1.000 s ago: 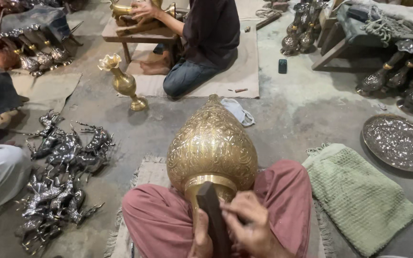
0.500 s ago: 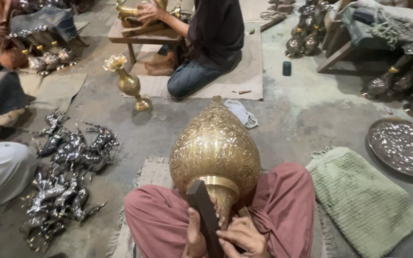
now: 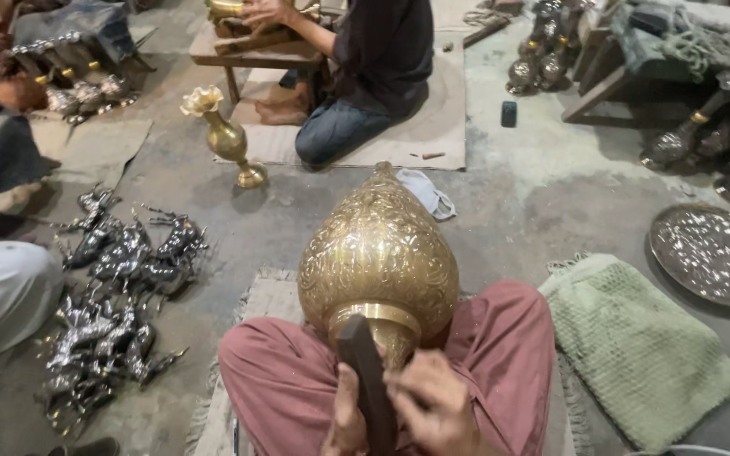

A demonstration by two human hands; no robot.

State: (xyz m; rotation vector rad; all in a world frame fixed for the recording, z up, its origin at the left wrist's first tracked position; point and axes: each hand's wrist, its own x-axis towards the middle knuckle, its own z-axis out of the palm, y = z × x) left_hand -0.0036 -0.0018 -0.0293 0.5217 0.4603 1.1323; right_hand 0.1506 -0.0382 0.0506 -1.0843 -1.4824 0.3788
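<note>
- Left hand (image 3: 346,420): fingers wrapped around dark wooden tool (image 3: 365,380).
- Right hand (image 3: 433,405): fingers curled narrow, touching tool beside them.
- Engraved brass vessel (image 3: 378,253): just beyond fingertips, across lap.

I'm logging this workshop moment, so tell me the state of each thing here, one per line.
Big brass vessel: lying on its side across the lap, narrow end away.
Dark tool: held against the vessel's neck.
Left hand: closed on the tool.
Right hand: on the tool, grip unclear.
Small brass vase: upright on the floor.
Green towel: spread flat.
Round tray: flat on the floor.
</note>
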